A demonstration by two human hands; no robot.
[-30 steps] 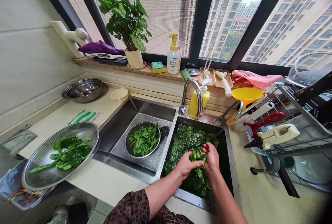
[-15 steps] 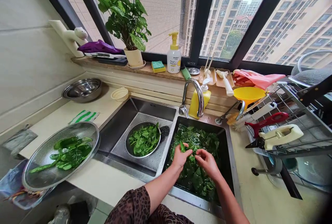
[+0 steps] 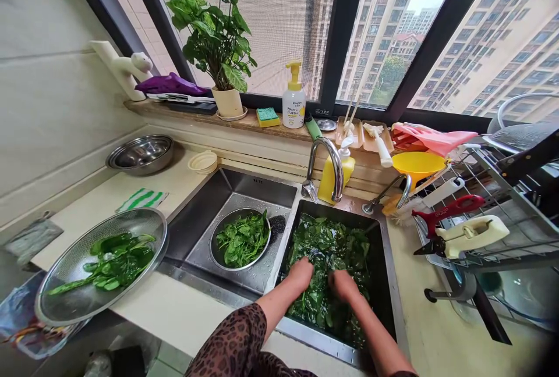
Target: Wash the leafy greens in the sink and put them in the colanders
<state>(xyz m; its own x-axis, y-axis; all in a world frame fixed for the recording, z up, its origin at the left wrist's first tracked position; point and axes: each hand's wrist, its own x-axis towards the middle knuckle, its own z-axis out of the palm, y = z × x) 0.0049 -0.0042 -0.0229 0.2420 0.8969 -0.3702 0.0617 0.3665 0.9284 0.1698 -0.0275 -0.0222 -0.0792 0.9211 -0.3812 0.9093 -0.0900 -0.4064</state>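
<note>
Dark leafy greens (image 3: 323, 234) float in water that fills the right sink basin (image 3: 388, 284). My left hand (image 3: 301, 274) reaches down among the leaves at the basin's left side. Close by on its right, my right hand (image 3: 343, 285) dips into the same water. The fingers of both hands are hidden by water and leaves, so what they hold, if anything, does not show. In the left basin (image 3: 201, 249) a round metal bowl (image 3: 212, 249) contains picked greens. A mesh strainer (image 3: 65, 301) on the left counter holds a few wet leafy stems.
A curved faucet (image 3: 336, 173) rises behind the right basin beside a yellow soap bottle (image 3: 334, 179). On the right stands a wire dish rack (image 3: 484, 258) with red-handled scissors (image 3: 458, 208). Steel bowls (image 3: 142, 153) and a striped cloth (image 3: 142, 199) lie on the left counter.
Both hands have gone down from above the greens into the water, and the fingers that showed earlier are now hidden. The view has shifted slightly.
</note>
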